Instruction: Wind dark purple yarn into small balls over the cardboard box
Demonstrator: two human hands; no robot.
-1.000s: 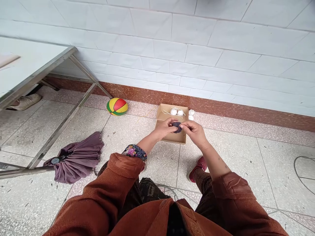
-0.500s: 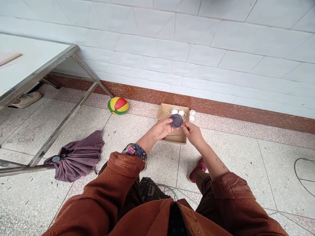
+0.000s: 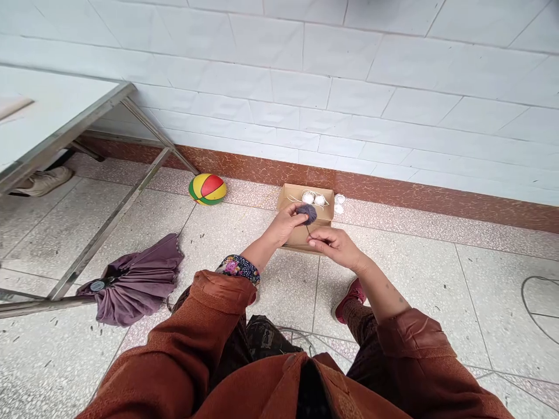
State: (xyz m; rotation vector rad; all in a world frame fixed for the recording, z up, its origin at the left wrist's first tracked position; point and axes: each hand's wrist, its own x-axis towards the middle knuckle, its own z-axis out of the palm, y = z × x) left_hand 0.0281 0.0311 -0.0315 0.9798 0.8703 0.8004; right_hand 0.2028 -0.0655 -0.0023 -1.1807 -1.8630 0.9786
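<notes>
A dark grey-purple ball of yarn (image 3: 308, 213) is held in my left hand (image 3: 286, 224), its fingers and thumb closed around the left side. Just below and to the right, my right hand (image 3: 334, 247) pinches the yarn strand (image 3: 308, 230) that runs down from the ball. Both hands hang over an open cardboard box (image 3: 286, 191) on the floor. Inside the box, near its back, lie white balls of yarn (image 3: 313, 198) with loose white strands. Part of the box is hidden behind my hands.
White yarn balls (image 3: 339, 203) lie right of the box against the wall base. To the left are a coloured ball (image 3: 208, 189), a folded purple umbrella (image 3: 140, 279) and a metal-framed table (image 3: 87, 105). A cable loop (image 3: 526, 302) lies at the far right.
My right hand has drawn down and away from the ball, so a short strand now spans between them. The yarn ball has turned and shifted slightly left in my left hand.
</notes>
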